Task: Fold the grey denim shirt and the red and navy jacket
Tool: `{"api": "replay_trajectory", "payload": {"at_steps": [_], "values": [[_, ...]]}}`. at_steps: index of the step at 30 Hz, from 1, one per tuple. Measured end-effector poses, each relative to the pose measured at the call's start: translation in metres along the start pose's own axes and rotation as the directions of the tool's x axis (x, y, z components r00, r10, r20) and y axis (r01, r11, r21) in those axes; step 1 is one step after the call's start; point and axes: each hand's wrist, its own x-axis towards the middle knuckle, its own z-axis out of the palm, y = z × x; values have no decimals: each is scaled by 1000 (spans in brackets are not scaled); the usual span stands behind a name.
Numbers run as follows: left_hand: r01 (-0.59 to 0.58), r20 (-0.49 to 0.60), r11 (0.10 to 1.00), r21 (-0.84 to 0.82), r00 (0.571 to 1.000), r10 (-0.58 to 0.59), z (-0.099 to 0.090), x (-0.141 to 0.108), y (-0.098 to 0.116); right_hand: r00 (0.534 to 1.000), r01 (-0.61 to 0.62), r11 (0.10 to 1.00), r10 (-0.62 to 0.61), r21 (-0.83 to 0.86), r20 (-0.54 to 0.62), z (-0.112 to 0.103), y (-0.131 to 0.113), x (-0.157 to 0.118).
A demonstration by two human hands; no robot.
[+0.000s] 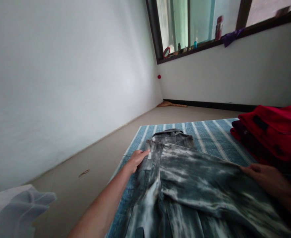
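A dark grey shirt with pale streaks (185, 178) lies spread on a blue cloth with white stripes (215, 142). Its collar is at the far end, and one sleeve stretches across to the right. My left hand (137, 160) pinches the shirt near the shoulder, on the left side. On the right, my right hand (262, 177) has its fingers closed on the upper edge of the sleeve. The lower part of the shirt runs out of the frame at the bottom.
Folded red and dark clothes (279, 132) are piled at the right. White and grey fabric (19, 208) shows at the lower left. A thin loop (84, 173) lies on the floor. A broom-like object (171, 104) is in the far corner, below a window sill (202, 46) holding small items.
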Motion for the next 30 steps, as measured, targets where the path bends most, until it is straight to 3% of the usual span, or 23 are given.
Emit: {"api": "replay_trajectory", "payload": {"at_steps": [3,7,11,15,19,22,24,27,30], "values": [[-1,70,1000,25,998,-1,-5,-14,-9,1000,-1,1000,1,5,-3,1,2,0],[-72,-35,985,158,996,78,2,-18,-19,1000,2,1000,-2,-9,-15,0,5,-1],[-139,-131,926,352,972,195,10,-20,-15,999,0,1000,0,-18,-38,-1,3,-2],[-218,-138,841,495,936,324,12,-49,-3,1000,3,999,-3,-39,-10,-5,1,-3],[-366,-34,722,588,880,474,22,-92,-6,999,47,992,-48,-120,-2,-5,2,-3],[-485,153,560,672,831,535,36,-113,-21,997,75,974,-80,-213,-11,1,4,-2],[-506,237,505,699,831,504,44,-117,-30,994,85,958,-102,-273,-49,4,4,-1],[-506,279,490,710,841,464,47,-116,-33,985,80,927,-130,-366,-116,6,-2,-6],[-503,308,498,707,852,423,44,-113,-30,951,99,877,-223,-471,-214,7,-25,-27]]}}
